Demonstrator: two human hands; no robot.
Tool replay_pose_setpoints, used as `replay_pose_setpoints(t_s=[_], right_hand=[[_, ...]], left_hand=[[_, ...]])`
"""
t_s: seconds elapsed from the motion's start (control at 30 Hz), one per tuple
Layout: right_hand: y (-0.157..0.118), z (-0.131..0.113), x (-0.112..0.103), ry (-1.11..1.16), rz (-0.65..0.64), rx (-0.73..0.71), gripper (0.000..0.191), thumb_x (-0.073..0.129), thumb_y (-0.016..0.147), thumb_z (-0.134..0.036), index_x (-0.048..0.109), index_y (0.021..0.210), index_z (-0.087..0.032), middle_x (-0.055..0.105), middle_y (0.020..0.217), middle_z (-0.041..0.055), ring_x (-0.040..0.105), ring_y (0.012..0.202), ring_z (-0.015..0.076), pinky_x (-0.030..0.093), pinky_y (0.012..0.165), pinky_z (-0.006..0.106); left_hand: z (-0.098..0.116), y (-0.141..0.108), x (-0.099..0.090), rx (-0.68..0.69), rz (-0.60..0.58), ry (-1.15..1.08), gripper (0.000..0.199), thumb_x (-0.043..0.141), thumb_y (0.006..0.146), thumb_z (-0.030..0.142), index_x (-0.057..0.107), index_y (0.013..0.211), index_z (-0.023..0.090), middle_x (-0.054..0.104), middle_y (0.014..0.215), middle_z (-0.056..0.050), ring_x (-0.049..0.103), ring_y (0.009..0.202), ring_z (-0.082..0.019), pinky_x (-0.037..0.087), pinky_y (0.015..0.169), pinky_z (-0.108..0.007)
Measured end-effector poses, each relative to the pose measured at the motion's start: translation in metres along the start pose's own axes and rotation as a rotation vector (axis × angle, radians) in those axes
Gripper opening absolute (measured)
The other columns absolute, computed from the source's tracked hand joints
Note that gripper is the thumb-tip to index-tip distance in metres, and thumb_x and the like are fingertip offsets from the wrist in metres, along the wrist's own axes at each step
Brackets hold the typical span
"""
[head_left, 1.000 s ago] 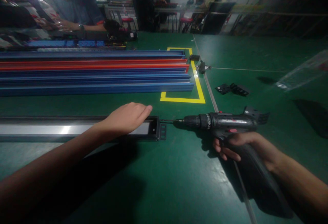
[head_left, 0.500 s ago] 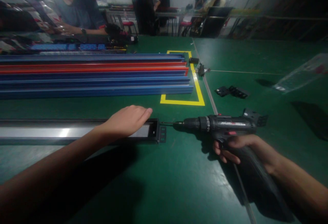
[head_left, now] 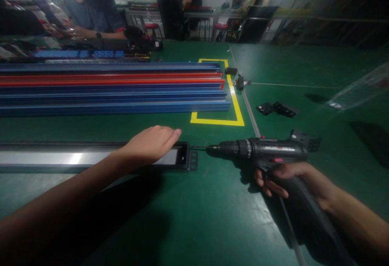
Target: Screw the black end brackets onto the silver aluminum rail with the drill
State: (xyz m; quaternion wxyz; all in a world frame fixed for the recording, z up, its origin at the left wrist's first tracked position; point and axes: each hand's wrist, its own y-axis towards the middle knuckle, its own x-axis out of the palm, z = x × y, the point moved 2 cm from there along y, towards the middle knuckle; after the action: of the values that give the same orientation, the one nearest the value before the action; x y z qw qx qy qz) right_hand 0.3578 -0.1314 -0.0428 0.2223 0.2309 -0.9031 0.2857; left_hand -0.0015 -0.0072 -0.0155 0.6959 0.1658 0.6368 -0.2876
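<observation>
My left hand [head_left: 153,144] lies over the right end of a long dark-edged channel [head_left: 75,158] with a silvery inner face, its fingers stretched out. A black end cap [head_left: 184,156] closes that end, and a slotted black tab [head_left: 193,160] sticks out beside it. My right hand [head_left: 282,176] is wrapped round the handle of a black cordless drill [head_left: 273,148], index finger at the trigger. The drill points left, and its long thin bit [head_left: 203,148] reaches the end cap. Whether the bit sits in a screw is too small to tell.
Blue and red long profiles [head_left: 121,107] lie behind, ending inside a yellow tape outline [head_left: 217,122]. Small black brackets [head_left: 278,109] and a clear plastic bag [head_left: 358,89] are to the right. A person in a dark shirt [head_left: 94,14] works across the green table [head_left: 197,225].
Almost nothing differs. The drill and my right hand appear very slightly farther right and lower, with a small shift of the whole view. My left hand keeps its place on the channel.
</observation>
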Motion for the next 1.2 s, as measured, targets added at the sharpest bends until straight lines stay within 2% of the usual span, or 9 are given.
replay_pose_setpoints(t_s=[0.27, 0.6, 0.77, 1.0, 1.2], right_hand=[[0.0, 0.001, 0.002, 0.008, 0.051, 0.0, 0.032, 0.066, 0.08, -0.029, 0.08, 0.1, -0.008, 0.076, 0.089, 0.0104, 0.057, 0.055, 0.012, 0.055, 0.076, 0.033], [0.0, 0.002, 0.003, 0.041, 0.039, 0.008, 0.033, 0.065, 0.08, -0.029, 0.08, 0.1, -0.007, 0.074, 0.085, 0.0107, 0.057, 0.056, 0.0135, 0.054, 0.076, 0.032], [0.0, 0.002, 0.003, 0.033, 0.044, 0.003, 0.033, 0.065, 0.08, -0.029, 0.08, 0.1, -0.008, 0.074, 0.085, 0.011, 0.056, 0.056, 0.0129, 0.054, 0.076, 0.033], [-0.001, 0.001, 0.004, -0.025, 0.067, 0.01, 0.035, 0.064, 0.079, -0.031, 0.081, 0.097, -0.007, 0.067, 0.063, 0.0065, 0.055, 0.055, 0.015, 0.053, 0.074, 0.032], [-0.001, 0.001, 0.002, -0.01, 0.079, 0.006, 0.035, 0.065, 0.079, -0.03, 0.081, 0.098, -0.006, 0.073, 0.076, 0.0116, 0.054, 0.054, 0.013, 0.054, 0.073, 0.032]], left_hand=[[-0.003, -0.001, 0.003, 0.018, 0.008, 0.03, 0.055, 0.021, 0.108, 0.037, 0.071, 0.114, 0.015, 0.075, 0.112, -0.016, 0.069, 0.103, -0.028, 0.05, 0.088, -0.041], [-0.01, -0.001, 0.01, 0.092, -0.009, 0.094, 0.048, 0.025, 0.107, 0.032, 0.068, 0.121, 0.016, 0.074, 0.116, -0.016, 0.067, 0.108, -0.028, 0.049, 0.094, -0.042], [-0.009, -0.001, 0.009, 0.077, 0.016, 0.057, 0.048, 0.026, 0.107, 0.033, 0.069, 0.118, 0.016, 0.075, 0.113, -0.016, 0.068, 0.104, -0.028, 0.05, 0.09, -0.042], [-0.013, -0.002, 0.013, 0.135, 0.017, 0.101, 0.044, 0.028, 0.106, 0.026, 0.067, 0.122, 0.016, 0.074, 0.112, -0.016, 0.068, 0.105, -0.028, 0.049, 0.092, -0.042], [-0.013, -0.002, 0.014, 0.153, 0.015, 0.122, 0.043, 0.028, 0.106, 0.024, 0.067, 0.122, 0.014, 0.074, 0.109, -0.016, 0.067, 0.101, -0.028, 0.049, 0.091, -0.043]])
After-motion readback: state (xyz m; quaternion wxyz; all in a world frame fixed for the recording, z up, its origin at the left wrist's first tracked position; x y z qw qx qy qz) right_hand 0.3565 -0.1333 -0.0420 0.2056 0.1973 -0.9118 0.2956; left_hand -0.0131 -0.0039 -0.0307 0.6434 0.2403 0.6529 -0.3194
